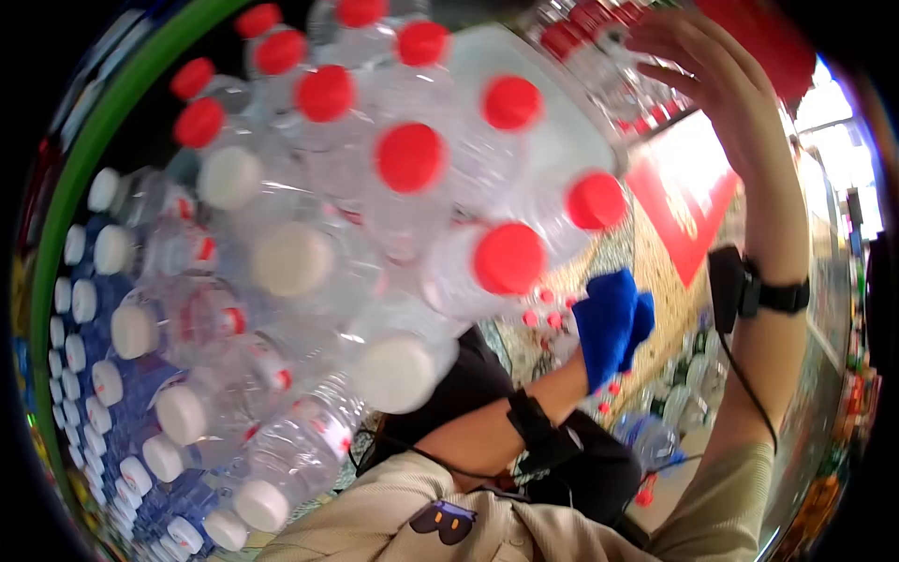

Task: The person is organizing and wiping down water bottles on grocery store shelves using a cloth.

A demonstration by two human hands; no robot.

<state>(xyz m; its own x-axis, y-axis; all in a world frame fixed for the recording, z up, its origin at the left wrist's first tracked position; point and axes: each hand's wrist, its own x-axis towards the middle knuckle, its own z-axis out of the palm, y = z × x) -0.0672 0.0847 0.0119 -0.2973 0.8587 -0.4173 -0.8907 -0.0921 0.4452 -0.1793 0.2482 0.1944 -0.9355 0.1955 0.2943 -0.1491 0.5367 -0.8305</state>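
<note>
Head view. Right hand (716,80), upper right of frame, is raised with fingers spread flat against a wrapped bottle pack (599,37), seemingly steadying it. Left hand (588,373), centre right, is hidden behind a blue cloth (613,328), so its grip cannot be told. Red-capped bottles (409,157) and white-capped bottles (292,259) fill the centre and left.

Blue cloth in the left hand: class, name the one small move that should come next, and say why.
Probably bring the blue cloth in the left hand onto the nearest red-capped bottle and wipe. The cloth is gripped but seems to touch nothing, and that bottle sits close beside it, while the right hand is spread open against the wrapped pack higher up.
</note>
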